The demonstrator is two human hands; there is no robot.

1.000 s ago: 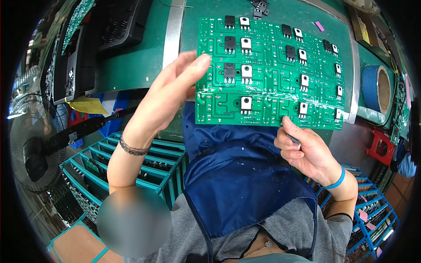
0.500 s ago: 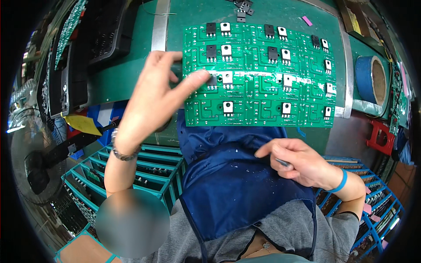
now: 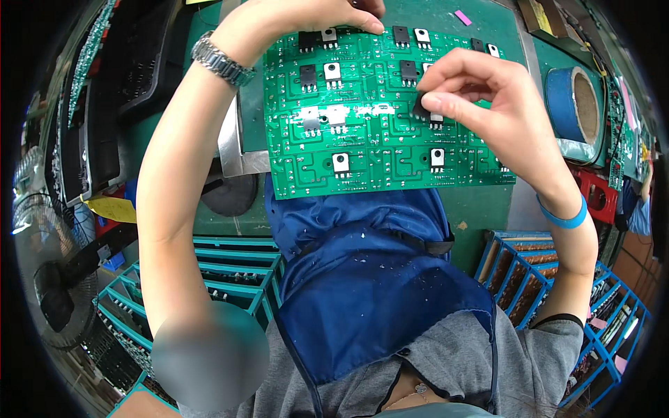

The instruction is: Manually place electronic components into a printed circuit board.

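Two hands work over a green circuit board that lies flat on the green table, its near edge overhanging toward the person's blue apron. The right hand pinches a small black transistor between thumb and forefinger, grip closed on its body, just above the board's right half. The left hand presses its fingertips on the far edge of the board, fingers curled down onto it; whether it holds anything I cannot tell.

I judge the transistor to be very light, hard and small, with thin metal legs that would bend easily, so it is best held by its plastic body as it is now. Such a board looks thin and stiff, light, with a slightly glossy face; several black and silver-tabbed parts already stand on it in rows, so it should be steadied at a bare edge.

Room is tight: a roll of blue tape sits to the right, a black tray far left, teal racks near left, blue racks near right
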